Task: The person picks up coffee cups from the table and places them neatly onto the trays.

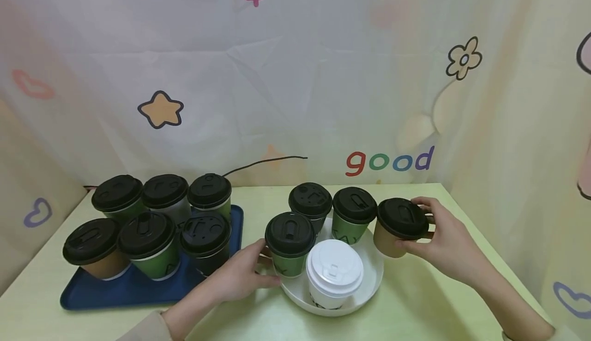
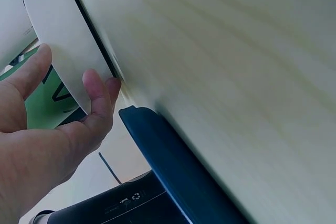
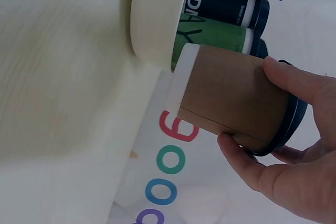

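Observation:
My right hand (image 1: 443, 241) grips a brown paper cup (image 3: 226, 93) with a black lid, thumb and fingers around it just under the lid. The cup is raised off the table at the right edge of a round white plate (image 1: 374, 272). On that plate stand a white cup (image 1: 334, 269) with a white lid, a black cup (image 3: 226, 3) and two green cups, all lidded. Beside the front-left green cup (image 1: 291, 261) is my left hand (image 1: 244, 274), thumb and fingers apart. In the left wrist view its fingertips (image 2: 94, 85) lie against the plate's side.
To the left, a dark blue tray (image 1: 124, 295) carries several lidded cups in two rows, among them a brown cup (image 1: 103, 266) and a green one (image 1: 157, 261). A printed curtain (image 1: 295, 74) hangs behind the pale table (image 1: 415, 300).

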A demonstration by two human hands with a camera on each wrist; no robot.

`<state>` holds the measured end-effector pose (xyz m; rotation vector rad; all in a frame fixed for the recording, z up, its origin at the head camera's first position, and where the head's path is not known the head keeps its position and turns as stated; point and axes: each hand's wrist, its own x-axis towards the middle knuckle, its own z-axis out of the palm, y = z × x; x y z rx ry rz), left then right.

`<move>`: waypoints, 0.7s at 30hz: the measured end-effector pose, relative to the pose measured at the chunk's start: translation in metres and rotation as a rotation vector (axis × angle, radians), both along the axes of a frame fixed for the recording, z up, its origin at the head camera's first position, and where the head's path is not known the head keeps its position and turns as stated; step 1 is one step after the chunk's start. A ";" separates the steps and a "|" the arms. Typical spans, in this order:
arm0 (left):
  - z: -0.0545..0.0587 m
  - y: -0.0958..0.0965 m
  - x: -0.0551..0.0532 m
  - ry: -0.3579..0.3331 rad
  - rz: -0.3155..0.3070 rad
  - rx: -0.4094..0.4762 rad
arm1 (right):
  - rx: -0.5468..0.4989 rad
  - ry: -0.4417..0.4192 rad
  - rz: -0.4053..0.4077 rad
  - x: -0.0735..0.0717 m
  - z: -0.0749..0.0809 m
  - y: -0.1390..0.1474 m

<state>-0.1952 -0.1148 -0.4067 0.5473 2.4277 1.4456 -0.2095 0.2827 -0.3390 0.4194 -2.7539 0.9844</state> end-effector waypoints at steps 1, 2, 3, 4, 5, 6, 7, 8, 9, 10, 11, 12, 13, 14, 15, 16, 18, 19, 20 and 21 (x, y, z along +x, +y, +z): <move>0.000 0.001 0.000 -0.001 -0.001 -0.004 | 0.000 0.004 0.005 0.003 0.001 -0.001; 0.000 0.001 0.000 -0.004 0.000 -0.007 | -0.001 0.006 0.010 0.006 0.001 -0.002; 0.000 0.001 0.001 -0.005 0.001 -0.012 | -0.004 0.007 0.018 0.009 0.002 -0.003; 0.001 0.002 0.001 -0.005 0.003 -0.016 | -0.006 0.011 0.026 0.012 0.002 -0.004; 0.001 0.002 0.001 -0.005 0.004 -0.016 | -0.009 0.013 0.035 0.015 0.002 -0.005; 0.001 0.002 0.001 -0.006 0.004 -0.017 | -0.012 0.016 0.044 0.017 0.002 -0.006; 0.002 0.002 0.001 -0.006 0.005 -0.016 | -0.021 0.016 0.055 0.020 0.001 -0.008; 0.002 0.002 0.002 -0.005 0.007 -0.017 | -0.030 0.018 0.068 0.022 0.000 -0.009; 0.002 0.002 0.002 -0.004 0.006 -0.016 | -0.041 0.020 0.081 0.024 -0.001 -0.011; 0.002 0.002 0.002 -0.002 0.007 -0.017 | -0.049 0.024 0.093 0.025 -0.003 -0.013; 0.002 0.002 0.002 0.000 0.007 -0.019 | -0.057 0.024 0.103 0.026 -0.004 -0.014; 0.002 0.002 0.001 0.001 0.006 -0.020 | -0.065 0.023 0.113 0.027 -0.005 -0.016; 0.001 0.002 0.002 0.001 0.006 -0.022 | -0.071 0.023 0.119 0.028 -0.007 -0.018; 0.001 0.002 0.001 0.001 0.005 -0.023 | -0.070 0.025 0.121 0.029 -0.008 -0.019; 0.001 0.002 0.001 0.001 0.004 -0.023 | -0.069 0.028 0.120 0.030 -0.009 -0.020; 0.000 0.002 0.001 0.001 0.004 -0.026 | -0.067 0.030 0.119 0.030 -0.010 -0.021; 0.000 0.002 0.001 0.004 0.001 -0.030 | -0.063 0.037 0.118 0.031 -0.011 -0.022; -0.001 0.002 0.001 0.006 0.004 -0.033 | -0.063 0.043 0.118 0.031 -0.012 -0.023; -0.001 0.002 0.000 0.007 0.007 -0.035 | -0.064 0.049 0.120 0.032 -0.012 -0.023; -0.001 0.001 0.000 0.010 0.010 -0.037 | -0.068 0.054 0.124 0.032 -0.013 -0.024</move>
